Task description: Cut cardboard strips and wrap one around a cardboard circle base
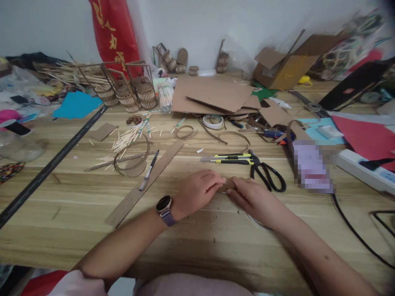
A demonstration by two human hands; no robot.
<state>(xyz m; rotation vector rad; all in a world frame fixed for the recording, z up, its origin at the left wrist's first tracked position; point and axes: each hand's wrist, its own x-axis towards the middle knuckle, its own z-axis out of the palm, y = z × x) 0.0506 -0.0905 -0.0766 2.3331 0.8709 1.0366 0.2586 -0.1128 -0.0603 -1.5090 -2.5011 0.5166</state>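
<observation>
My left hand point(200, 190), with a watch point(164, 203) on its wrist, pinches one end of a small brown cardboard piece point(227, 187). Opposite it, my right hand point(251, 197) has its thumb and fingers closed on the same piece, and the two hands almost meet. Most of the piece is hidden by my fingers. A thin pale strip point(257, 224) shows under my right wrist. Just beyond the hands lie two yellow-and-black craft knives point(233, 158) and black-handled scissors point(270, 176). To the left, a pen point(149, 170) rests on a long cardboard strip point(166, 162).
Small wooden sticks point(126, 139) and curled cardboard strips point(132, 162) lie at left centre. Behind them stand several small stick-sided baskets point(125, 96). Cardboard sheets point(212, 92) and a roll of tape point(212, 120) lie further back. A power strip point(367, 168) is at the right.
</observation>
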